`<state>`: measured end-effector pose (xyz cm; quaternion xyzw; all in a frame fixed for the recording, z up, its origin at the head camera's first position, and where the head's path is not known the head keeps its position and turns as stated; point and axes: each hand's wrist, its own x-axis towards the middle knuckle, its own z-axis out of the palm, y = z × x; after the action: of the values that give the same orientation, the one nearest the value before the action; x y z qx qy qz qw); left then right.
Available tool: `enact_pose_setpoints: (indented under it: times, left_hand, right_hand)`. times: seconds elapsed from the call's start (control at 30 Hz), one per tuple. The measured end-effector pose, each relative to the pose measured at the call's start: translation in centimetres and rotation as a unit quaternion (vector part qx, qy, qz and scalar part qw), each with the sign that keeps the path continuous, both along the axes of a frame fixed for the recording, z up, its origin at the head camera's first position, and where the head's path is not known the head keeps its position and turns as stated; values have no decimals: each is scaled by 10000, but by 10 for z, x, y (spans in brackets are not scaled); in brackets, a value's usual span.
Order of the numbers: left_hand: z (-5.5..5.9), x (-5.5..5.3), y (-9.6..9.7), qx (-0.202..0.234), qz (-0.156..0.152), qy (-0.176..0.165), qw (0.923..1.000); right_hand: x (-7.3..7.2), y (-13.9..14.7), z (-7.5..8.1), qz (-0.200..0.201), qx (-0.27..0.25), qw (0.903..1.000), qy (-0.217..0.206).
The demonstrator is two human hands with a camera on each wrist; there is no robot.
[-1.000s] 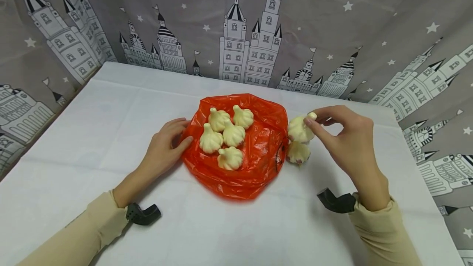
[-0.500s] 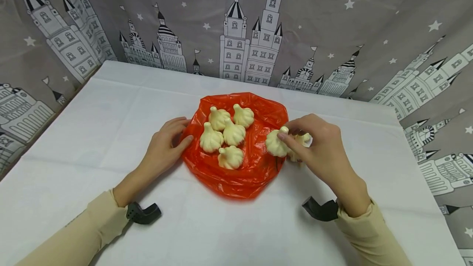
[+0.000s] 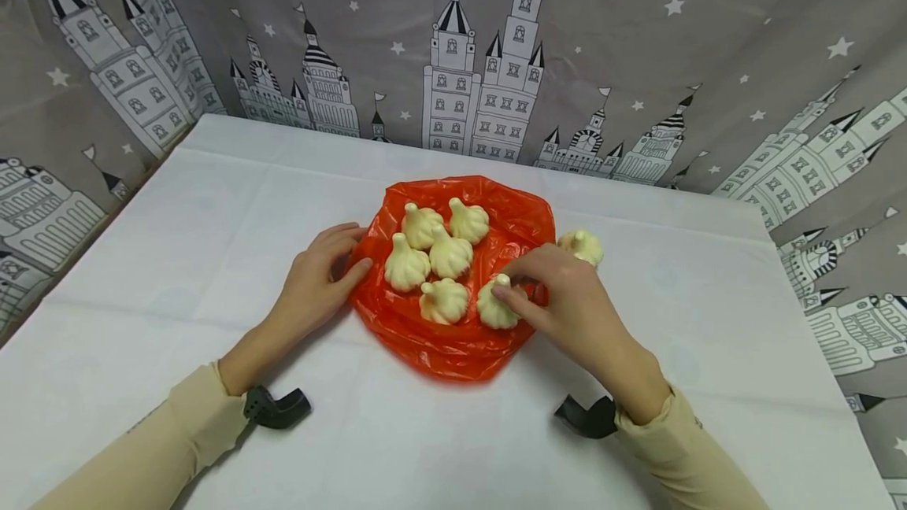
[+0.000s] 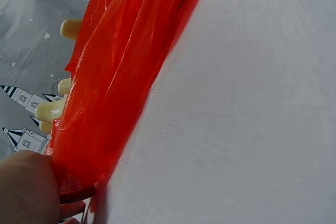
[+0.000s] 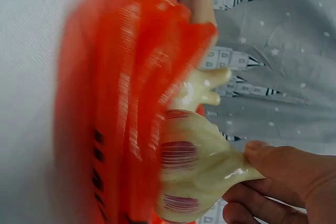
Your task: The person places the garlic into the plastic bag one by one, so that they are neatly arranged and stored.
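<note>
I expect the garlic bulb [image 5: 189,161] pinched at its stem by the right hand [image 3: 574,297] to be light and stiff; its hard gloss makes me think of plastic, so I would call it a little slippery on the round flanks but hardly fragile. The narrow stem is where I would take hold, thumb against fingers, as it is held here. The red bag [image 3: 439,349] looks thin and limp, so I want its rim steadied; the left hand [image 3: 319,274] grips that rim on the far left side.

The held bulb is inside the bag's mouth, on the right; I can't tell if it touches bottom. It is cream-yellow, ribbed and shiny, with purple-streaked patches low down. Five similar bulbs [image 3: 443,301] stand in the bag, and a spare bulb [image 3: 583,245] sits outside on the tabletop [image 3: 397,447].
</note>
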<state>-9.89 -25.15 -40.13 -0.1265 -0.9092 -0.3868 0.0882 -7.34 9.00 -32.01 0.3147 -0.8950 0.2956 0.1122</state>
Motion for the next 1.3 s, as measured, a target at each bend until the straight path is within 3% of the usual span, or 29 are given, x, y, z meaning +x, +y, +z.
enact_pose_setpoints:
  times: [0.37, 0.83, 1.3]
  left_hand:
    - [3, 1, 1, 31, -9, -74, 10000]
    - [1, 0, 0, 9, 21, -64, 10000]
    - [-1, -1, -1, -29, 14, -40, 10000]
  right_hand:
    - [0, -12, -22, 61, 152, 9999, -14]
    - [-2, -8, -15, -249, 278, 9982, -467]
    - [-7, -3, -17, -275, 205, 9983, -463]
